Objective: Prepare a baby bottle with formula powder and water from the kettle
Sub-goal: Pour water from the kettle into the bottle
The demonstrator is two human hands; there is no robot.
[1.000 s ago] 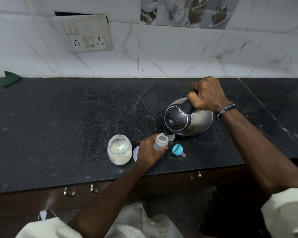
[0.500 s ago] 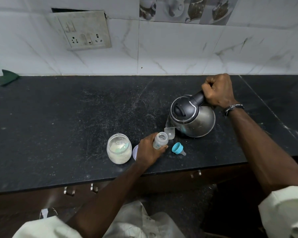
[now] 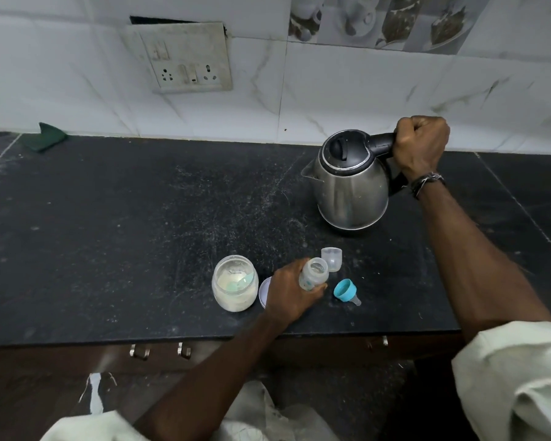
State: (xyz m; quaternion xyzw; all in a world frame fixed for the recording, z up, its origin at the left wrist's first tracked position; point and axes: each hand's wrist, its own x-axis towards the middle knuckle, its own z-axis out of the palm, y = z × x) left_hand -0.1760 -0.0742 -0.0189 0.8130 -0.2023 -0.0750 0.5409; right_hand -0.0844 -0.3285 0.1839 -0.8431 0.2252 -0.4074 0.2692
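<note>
My left hand [image 3: 288,292] grips the small clear baby bottle [image 3: 314,274], which stands open-topped near the counter's front edge. My right hand [image 3: 420,144] grips the black handle of the steel kettle [image 3: 350,183], now upright on the black counter [image 3: 124,224], back and right of the bottle. A clear cap [image 3: 331,258] stands just behind the bottle. The teal collar with its teat [image 3: 345,291] lies to the bottle's right. An open glass jar of pale formula powder [image 3: 235,283] with a teal scoop inside stands to the left; its lid [image 3: 264,294] lies partly hidden behind my hand.
A white tiled wall with a socket plate [image 3: 185,58] runs behind the counter. A green cloth [image 3: 46,136] lies at the back left. Drawer handles [image 3: 159,350] show under the counter's front edge.
The kettle was tipped over the bottle a second ago; my right hand has righted it and moved it back and to the right. My left hand kept hold of the bottle.
</note>
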